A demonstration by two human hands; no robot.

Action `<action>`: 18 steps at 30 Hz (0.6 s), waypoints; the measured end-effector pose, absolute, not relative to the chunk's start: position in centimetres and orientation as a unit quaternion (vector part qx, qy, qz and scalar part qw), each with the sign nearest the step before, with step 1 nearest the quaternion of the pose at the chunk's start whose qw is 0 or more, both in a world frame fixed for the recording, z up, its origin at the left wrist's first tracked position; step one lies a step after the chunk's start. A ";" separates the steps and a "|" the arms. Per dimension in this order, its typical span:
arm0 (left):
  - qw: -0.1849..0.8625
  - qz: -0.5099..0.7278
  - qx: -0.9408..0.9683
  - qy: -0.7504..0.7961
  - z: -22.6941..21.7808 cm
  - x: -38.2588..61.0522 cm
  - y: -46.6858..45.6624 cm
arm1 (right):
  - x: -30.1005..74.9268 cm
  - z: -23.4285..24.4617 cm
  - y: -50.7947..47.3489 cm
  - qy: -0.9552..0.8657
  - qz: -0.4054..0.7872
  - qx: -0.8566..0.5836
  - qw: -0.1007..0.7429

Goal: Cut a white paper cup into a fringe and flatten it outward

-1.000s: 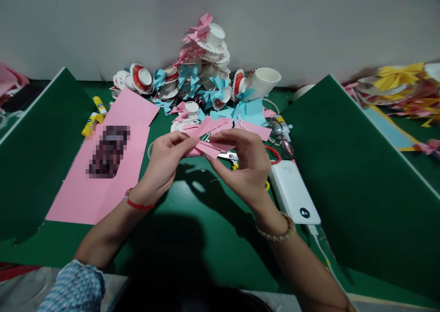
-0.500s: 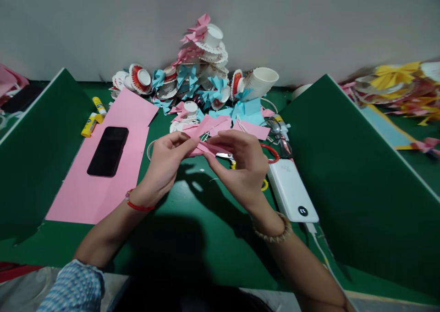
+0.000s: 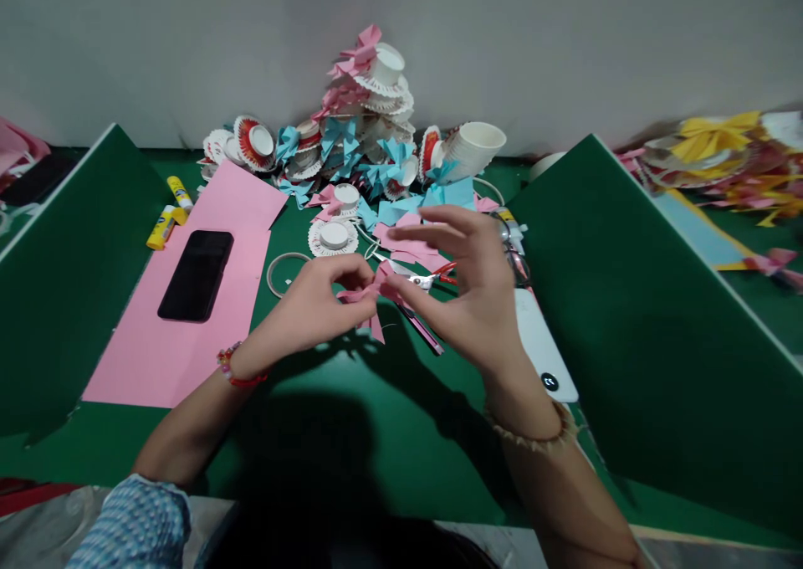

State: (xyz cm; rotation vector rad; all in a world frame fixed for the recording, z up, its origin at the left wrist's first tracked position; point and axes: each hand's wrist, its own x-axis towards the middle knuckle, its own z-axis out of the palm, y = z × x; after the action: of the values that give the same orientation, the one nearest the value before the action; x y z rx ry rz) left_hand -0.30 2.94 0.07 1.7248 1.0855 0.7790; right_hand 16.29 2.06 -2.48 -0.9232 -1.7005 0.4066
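Reaching in over the near edge of a green table [image 3: 414, 402], a left arm in a blue patterned sleeve [image 3: 135, 523] and a bare right arm bring two hands to a small pink paper bow [image 3: 384, 278]. The left hand [image 3: 323, 301] pinches the bow between thumb and fingers, so it sits at those fingertips, above the table, with its tails hanging below. The right hand [image 3: 470, 289] is spread, fingers raised and apart, its thumb tip right at the bow's right side; whether it touches cannot be told. Partly behind that thumb lies a slim pink-edged tool [image 3: 430, 336]. The right hand and wrist also cover part of a white power bank [image 3: 543, 347] and the handle end of some scissors [image 3: 421, 281], which lie just beyond the bow. Left of the left hand, a dark phone [image 3: 196, 276] rests on pink paper [image 3: 144, 347], and a pale ring [image 3: 268, 274] lies nearer the fingers. Farther off come a white paper hat [image 3: 333, 236], pink scraps [image 3: 407, 247] and two yellow glue sticks [image 3: 161, 228]. Against the wall stand piled paper hats [image 3: 384, 71] and nested white cups [image 3: 477, 144], between green partitions [image 3: 677, 351] left and right.
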 end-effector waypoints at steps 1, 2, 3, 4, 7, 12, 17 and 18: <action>0.460 0.309 0.706 0.440 0.2 -0.3 2.9 | 16.4 -2.5 2.2 -0.719 0.233 -0.382 0.532; 0.458 0.310 0.706 0.443 0.3 -0.3 2.8 | 16.4 -2.6 2.3 -0.713 0.278 -0.374 0.524; 0.455 0.315 0.702 0.448 0.4 -0.4 2.8 | 16.4 -2.7 2.4 -0.704 0.310 -0.371 0.521; 0.453 0.323 0.695 0.455 0.5 -0.4 2.8 | 16.3 -2.7 2.4 -0.692 0.330 -0.372 0.523; 0.460 0.360 0.660 0.471 0.6 -0.5 2.8 | 15.9 -2.9 2.2 -0.660 0.346 -0.375 0.552; 0.540 0.419 0.574 0.451 0.2 -0.2 2.7 | 14.8 -3.2 1.8 -0.615 0.331 -0.369 0.613; 0.530 0.445 0.541 0.478 0.0 0.3 2.5 | 15.0 -2.6 1.5 -0.621 0.259 -0.409 0.617; 0.525 0.450 0.539 0.481 0.0 0.4 2.4 | 15.2 -2.3 1.3 -0.627 0.228 -0.418 0.617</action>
State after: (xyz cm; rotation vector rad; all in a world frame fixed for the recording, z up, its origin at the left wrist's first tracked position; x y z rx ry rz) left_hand 0.36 2.43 0.05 1.2906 1.1510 1.0764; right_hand 15.18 1.35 -2.33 -0.9615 -1.4423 0.5246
